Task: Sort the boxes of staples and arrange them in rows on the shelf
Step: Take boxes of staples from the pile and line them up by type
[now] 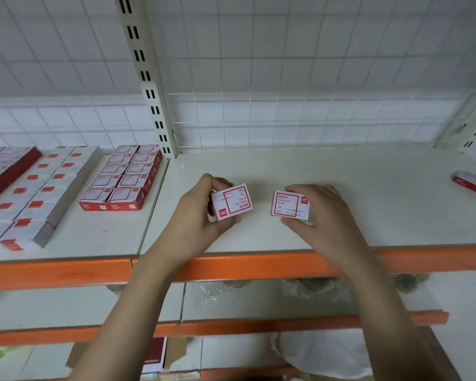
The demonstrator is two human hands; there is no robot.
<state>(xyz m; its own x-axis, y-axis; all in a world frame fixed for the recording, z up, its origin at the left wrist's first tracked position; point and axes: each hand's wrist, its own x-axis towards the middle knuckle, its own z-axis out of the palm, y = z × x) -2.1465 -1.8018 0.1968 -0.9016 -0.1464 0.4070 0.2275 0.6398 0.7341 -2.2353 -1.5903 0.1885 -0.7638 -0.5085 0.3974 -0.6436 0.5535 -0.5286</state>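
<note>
My left hand (197, 213) grips a small white box with red print (232, 201), held a little above the white shelf (368, 188) and tilted. My right hand (323, 213) grips a second box of the same kind (287, 203), with its label facing up, low over the shelf; whether it touches the surface I cannot tell. The two boxes are about a hand's width apart near the shelf's front middle. On the left shelf section, two rows of matching red-and-white boxes (124, 178) lie side by side.
Further left lie longer rows of white boxes with red tabs (36, 196) and dark red boxes (3, 169). A lone red box (471, 182) lies at the far right. An upright slotted post (149, 78) divides the wire-grid back. Orange rails (231, 264) edge the shelves.
</note>
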